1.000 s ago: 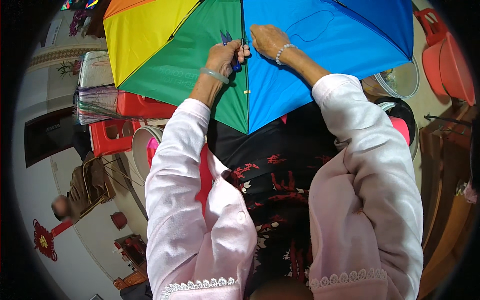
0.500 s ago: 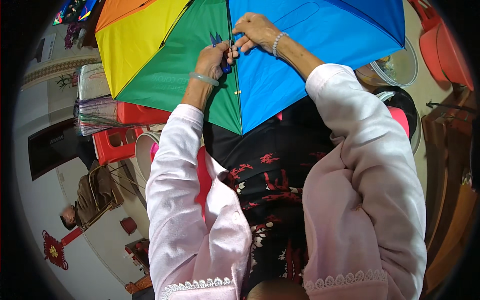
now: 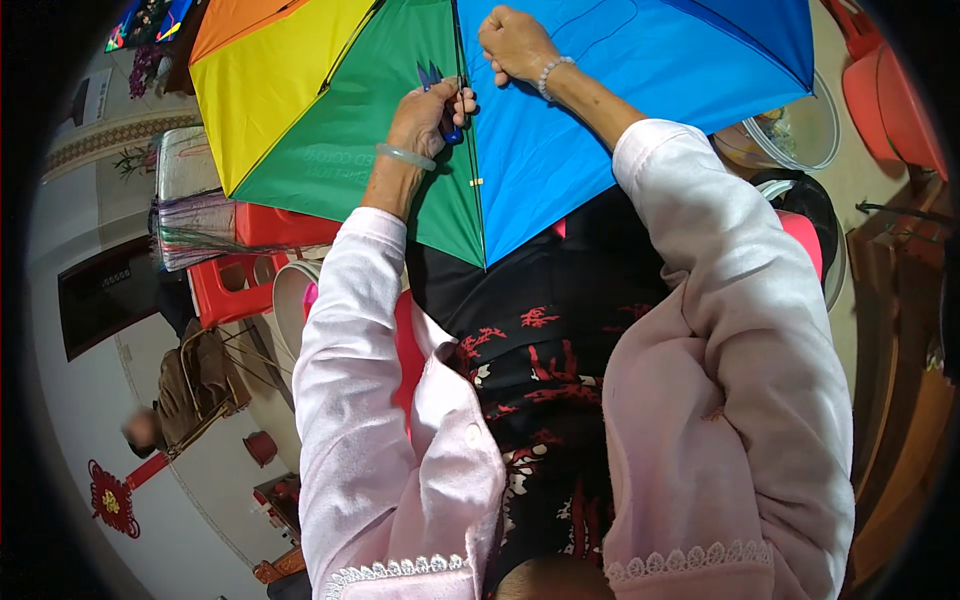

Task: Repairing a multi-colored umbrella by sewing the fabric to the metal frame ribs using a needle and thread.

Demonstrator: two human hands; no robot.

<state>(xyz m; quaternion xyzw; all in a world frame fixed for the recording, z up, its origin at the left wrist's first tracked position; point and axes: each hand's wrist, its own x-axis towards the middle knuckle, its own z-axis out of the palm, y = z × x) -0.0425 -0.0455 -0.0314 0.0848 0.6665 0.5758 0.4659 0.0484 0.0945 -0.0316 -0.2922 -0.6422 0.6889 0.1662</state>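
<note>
An open umbrella (image 3: 575, 135) with orange, yellow, green and blue panels lies upside over my lap, its dark ribs showing. My left hand (image 3: 418, 118) is closed at the rib (image 3: 476, 205) between the green and blue panels. Held in that same hand are blue thread snips (image 3: 454, 134), blades pointing away from me. My right hand (image 3: 520, 45) is closed with curled fingers over the blue panel, right of the rib. Whatever it pinches, perhaps something very fine, is too small to make out.
Red stools (image 3: 235, 285) stand at the left, with a stack of clear-wrapped goods (image 3: 185, 200) beside them. At the right are a clear round tub (image 3: 800, 130), a red basin (image 3: 890, 115) and wooden furniture (image 3: 885, 380). Another person (image 3: 142, 430) sits at the far left.
My right hand has drawn away from the rib, moving slightly up and right, and its fingers have curled in. My left hand stays at the rib with the snips.
</note>
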